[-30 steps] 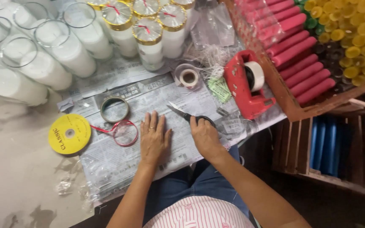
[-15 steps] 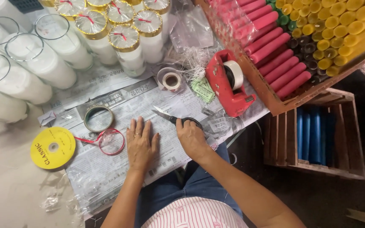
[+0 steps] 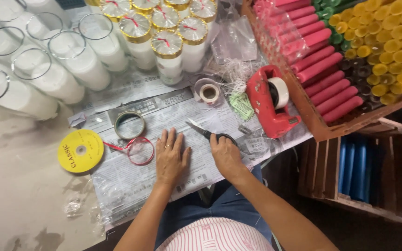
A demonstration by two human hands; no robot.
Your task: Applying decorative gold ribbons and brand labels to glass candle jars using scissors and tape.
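Newspaper sheet (image 3: pixel 131 179) spread over worktable edge, bearing all items below. Wooden crate of pink, yellow and green wax candles (image 3: pixel 331 125) at upper right. Glass jars of white wax (image 3: pixel 66 69) at upper left. Red tape dispenser (image 3: pixel 268 100) just beside crate. Yellow ribbon spool (image 3: pixel 80 151) left of centre. Left hand (image 3: pixel 170 158) flat, fingers spread, holding nothing. Right hand (image 3: pixel 226 155) resting on black-handled scissors (image 3: pixel 205 132), blades slightly parted, just right of left hand.

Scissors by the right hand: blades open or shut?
Shut: the scissors lie flat on the newspaper, blades together in one point; the right hand covers the handles.
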